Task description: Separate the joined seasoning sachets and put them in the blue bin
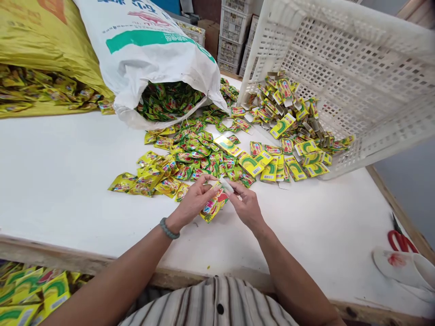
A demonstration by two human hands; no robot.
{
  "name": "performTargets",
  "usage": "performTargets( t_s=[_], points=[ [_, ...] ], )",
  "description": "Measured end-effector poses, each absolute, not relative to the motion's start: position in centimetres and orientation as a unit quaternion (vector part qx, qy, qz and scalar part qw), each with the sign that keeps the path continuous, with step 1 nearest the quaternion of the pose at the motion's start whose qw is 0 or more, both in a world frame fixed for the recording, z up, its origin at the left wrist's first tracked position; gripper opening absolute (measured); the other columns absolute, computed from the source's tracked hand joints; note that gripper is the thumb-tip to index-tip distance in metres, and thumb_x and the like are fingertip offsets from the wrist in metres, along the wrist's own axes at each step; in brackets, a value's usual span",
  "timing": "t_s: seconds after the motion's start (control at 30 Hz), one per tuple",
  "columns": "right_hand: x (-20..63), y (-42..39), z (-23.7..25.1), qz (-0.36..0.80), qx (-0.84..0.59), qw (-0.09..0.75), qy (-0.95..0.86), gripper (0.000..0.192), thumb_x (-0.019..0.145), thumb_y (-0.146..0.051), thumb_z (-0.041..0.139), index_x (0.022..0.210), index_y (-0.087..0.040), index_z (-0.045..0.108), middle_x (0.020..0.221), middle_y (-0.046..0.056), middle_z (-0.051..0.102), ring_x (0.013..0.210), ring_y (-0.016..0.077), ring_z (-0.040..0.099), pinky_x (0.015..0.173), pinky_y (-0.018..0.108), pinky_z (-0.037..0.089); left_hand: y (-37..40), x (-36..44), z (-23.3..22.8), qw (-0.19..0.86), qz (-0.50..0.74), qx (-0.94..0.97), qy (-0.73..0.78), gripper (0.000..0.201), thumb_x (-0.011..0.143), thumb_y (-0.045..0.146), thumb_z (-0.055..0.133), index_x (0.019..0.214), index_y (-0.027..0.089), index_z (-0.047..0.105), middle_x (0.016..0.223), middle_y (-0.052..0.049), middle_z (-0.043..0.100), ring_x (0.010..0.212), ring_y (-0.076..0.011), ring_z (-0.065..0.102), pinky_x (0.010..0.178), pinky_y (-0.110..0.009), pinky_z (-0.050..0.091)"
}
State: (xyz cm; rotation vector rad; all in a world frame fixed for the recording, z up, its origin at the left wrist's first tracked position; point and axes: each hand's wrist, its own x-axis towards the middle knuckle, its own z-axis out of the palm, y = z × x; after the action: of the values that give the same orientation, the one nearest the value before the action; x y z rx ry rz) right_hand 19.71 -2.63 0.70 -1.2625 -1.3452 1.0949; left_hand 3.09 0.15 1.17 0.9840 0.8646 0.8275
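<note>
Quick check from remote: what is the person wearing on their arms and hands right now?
Both forearms are bare, with no sleeves reaching them and no gloves on either hand. The left hand has a grey-green beaded bracelet around its wrist. The right hand shows no ring, watch or band. A striped shirt shows at the bottom edge.

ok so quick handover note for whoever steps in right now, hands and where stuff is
Left hand and right hand: both pinch one yellow sachet above the white table.
Loose sachets lie heaped just beyond the hands, spilling from the white sack.
Flat yellow cartons spill from the tipped white crate.
Red scissors lie at the far right edge.
Done: cannot tell. Left: both heaps.
</note>
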Motion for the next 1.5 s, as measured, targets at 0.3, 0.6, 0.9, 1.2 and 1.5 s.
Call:
performTargets(
  t_s=[0.3, 0.6, 0.9, 1.2, 1.5],
  points=[
    [19.2, -2.6, 1.0, 0.522, -0.508, 0.493, -0.475, 0.02, 0.072, -0.037, 0.074, 0.081, -0.019, 0.072, 0.078, 0.002, 0.07, 0.073, 0.0158, 0.064, 0.07, 0.031, 0.052, 0.2, 2.8, 0.5, 0.67, 0.391, 0.47, 0.422, 0.042, 0.071, 0.04, 0.077, 0.1, 0.017, 0.057, 0.07, -0.001, 0.068, 0.062, -0.0154, 0.064, 0.055, -0.023, 0.045],
    [20.8, -2.1, 0.8, 0.576, -0.506, 0.481, -0.425, 0.021, 0.063, -0.038, 0.08, 0.076, -0.021, 0.076, 0.073, 0.001, 0.074, 0.07, 0.0171, 0.064, 0.072, 0.034, 0.053, 0.1, 2.8, 1.2, 0.67, 0.384, 0.486, 0.409, 0.046, 0.069, 0.039, 0.079, 0.103, 0.015, 0.062, 0.073, -0.004, 0.072, 0.067, -0.0172, 0.067, 0.059, -0.024, 0.047],
    [18.5, -3.6, 1.1, 0.389, -0.538, 0.499, -0.557, 0.021, 0.08, -0.031, 0.067, 0.097, -0.023, 0.077, 0.098, 0.006, 0.074, 0.088, 0.0209, 0.065, 0.078, 0.034, 0.051, 0.3, 2.7, 1.2, 0.706, 0.429, 0.381, 0.415, 0.048, 0.061, 0.04, 0.083, 0.096, 0.016, 0.061, 0.062, 0.001, 0.067, 0.051, -0.0131, 0.06, 0.049, -0.022, 0.044],
    [17.8, -3.5, 1.0, 0.358, -0.539, 0.483, -0.589, 0.026, 0.084, -0.031, 0.065, 0.108, -0.026, 0.072, 0.105, 0.005, 0.073, 0.097, 0.0206, 0.063, 0.085, 0.035, 0.049, 0.4, 2.6, 1.2, 0.72, 0.394, 0.394, 0.413, 0.055, 0.064, 0.041, 0.081, 0.105, 0.02, 0.052, 0.059, 0.005, 0.064, 0.045, -0.0109, 0.055, 0.045, -0.02, 0.04],
    [22.2, -0.1, 0.7, 0.104, -0.633, 0.489, -0.592, 0.025, 0.088, -0.034, 0.058, 0.105, -0.022, 0.072, 0.116, 0.011, 0.066, 0.115, 0.0248, 0.055, 0.103, 0.046, 0.037, -0.4, 2.6, 1.3, 0.736, 0.166, 0.581, 0.305, 0.045, 0.072, 0.039, 0.075, 0.109, 0.02, 0.057, 0.061, 0.003, 0.065, 0.049, -0.0101, 0.05, 0.048, -0.019, 0.034]
  ],
)
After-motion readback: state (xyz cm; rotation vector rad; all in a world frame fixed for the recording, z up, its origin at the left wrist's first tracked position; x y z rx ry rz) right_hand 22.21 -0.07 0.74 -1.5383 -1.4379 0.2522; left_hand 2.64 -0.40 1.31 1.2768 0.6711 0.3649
